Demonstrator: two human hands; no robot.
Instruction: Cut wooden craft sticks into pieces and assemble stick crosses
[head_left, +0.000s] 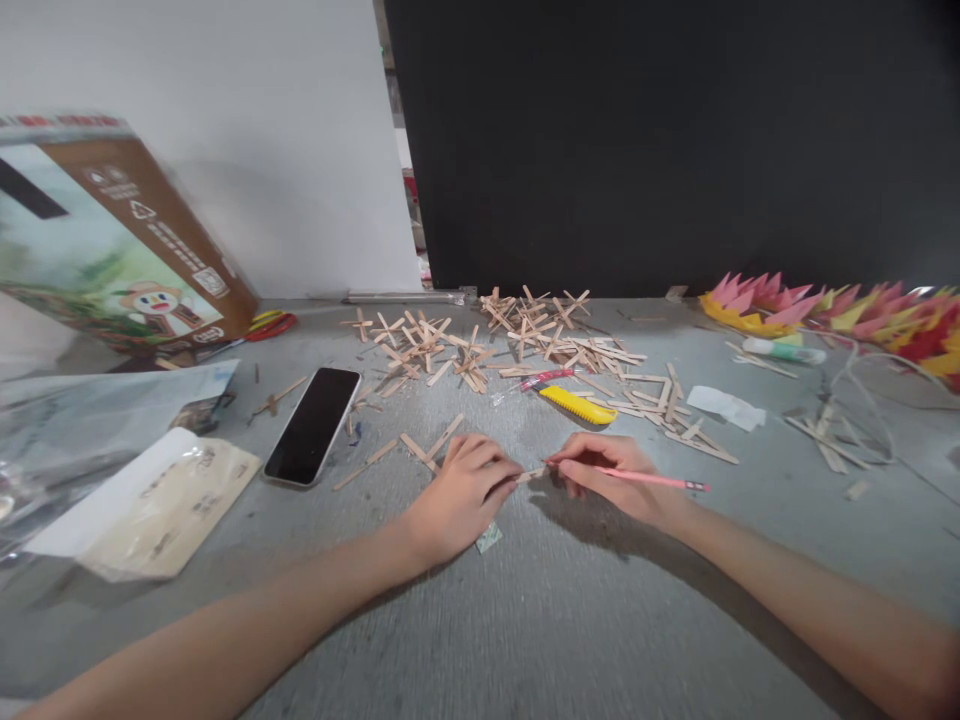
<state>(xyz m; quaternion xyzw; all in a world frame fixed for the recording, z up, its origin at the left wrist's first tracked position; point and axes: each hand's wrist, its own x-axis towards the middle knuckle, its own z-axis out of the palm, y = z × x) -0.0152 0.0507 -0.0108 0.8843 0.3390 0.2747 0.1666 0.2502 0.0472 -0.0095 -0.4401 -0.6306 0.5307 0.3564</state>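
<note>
Near the middle of the grey table, my left hand has its fingers closed on a short wooden craft stick. From the right, my right hand grips a pink pencil, its eraser end pointing right. The pencil's tip is by the right end of the stick; whether it touches, I cannot tell. Under the left wrist lies a small greenish paper piece. Just beyond the left fingers, loose craft sticks lie crossed in a V.
Beyond my hands lie a yellow utility knife and heaped crossed sticks. A phone, a tissue pack and a printed bag stand or lie leftward. Rightward are a glue stick, a cable and colourful folded paper.
</note>
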